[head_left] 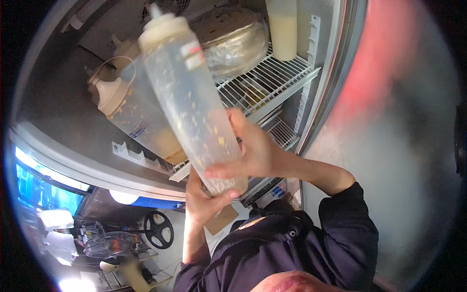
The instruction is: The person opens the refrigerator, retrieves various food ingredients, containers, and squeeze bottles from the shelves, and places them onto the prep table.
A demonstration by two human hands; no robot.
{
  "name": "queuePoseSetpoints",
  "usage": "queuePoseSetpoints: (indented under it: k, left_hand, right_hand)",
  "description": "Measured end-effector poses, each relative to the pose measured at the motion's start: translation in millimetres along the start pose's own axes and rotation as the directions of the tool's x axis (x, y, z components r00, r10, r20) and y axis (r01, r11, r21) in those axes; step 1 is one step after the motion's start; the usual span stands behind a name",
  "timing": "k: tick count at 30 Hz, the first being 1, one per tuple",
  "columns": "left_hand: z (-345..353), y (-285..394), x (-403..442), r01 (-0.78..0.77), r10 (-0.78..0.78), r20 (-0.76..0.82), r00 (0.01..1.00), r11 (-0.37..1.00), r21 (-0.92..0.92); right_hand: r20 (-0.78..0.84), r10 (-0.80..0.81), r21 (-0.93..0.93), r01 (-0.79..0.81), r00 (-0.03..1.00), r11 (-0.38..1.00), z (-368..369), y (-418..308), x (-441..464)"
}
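Note:
A tall clear squeeze bottle (187,102) with a pale nozzle cap tilts up and to the left in front of the open fridge. Yellowish bits cling to its inner wall, and a small red-and-white label sits near the cap. My left hand (204,202) is closed around its base from below. Higher up, my right hand (258,151) grips the lower side, fingers wrapped round it. Just behind stands a second bottle (141,124), wider, with a cream cap, a looped strap and brownish residue, resting on a shelf.
A plastic-wrapped bundle (233,53) and a bottle of pale liquid (283,36) stand on the white wire shelf (272,78). The fridge's door frame (335,73) runs along the right. At lower left are a black handwheel (158,229) and white papers (56,219).

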State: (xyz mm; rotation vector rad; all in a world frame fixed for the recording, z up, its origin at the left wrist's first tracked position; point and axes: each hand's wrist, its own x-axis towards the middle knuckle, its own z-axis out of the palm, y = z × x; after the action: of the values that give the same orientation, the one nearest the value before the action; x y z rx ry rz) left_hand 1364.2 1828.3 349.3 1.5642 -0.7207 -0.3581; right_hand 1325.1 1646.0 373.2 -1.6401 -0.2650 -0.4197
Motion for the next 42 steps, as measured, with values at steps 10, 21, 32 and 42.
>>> queuePoseSetpoints:
  k: [10,21,32,42]
  left_hand:
    - [9,-31,-1,0.069,-0.056,0.109,0.992,0.990,-0.120]
    - [22,-23,-2,0.158,-0.139,0.113,0.984,0.971,-0.179]
    - [37,-64,-24,0.142,-0.099,0.305,0.947,0.982,-0.121]
    - [22,-108,-57,0.171,-0.060,0.510,0.858,0.970,-0.174]
  right_hand:
    - [-0.484,-0.386,-0.752,-0.148,0.786,0.642,-106,16,48]
    - [-0.671,-0.414,-0.741,-0.556,0.615,0.376,-198,70,118]
    - [-0.647,-0.417,-0.762,-0.519,0.639,0.387,-187,71,116]
    - [-0.652,-0.280,-0.754,-0.563,0.705,0.338,-174,55,97]
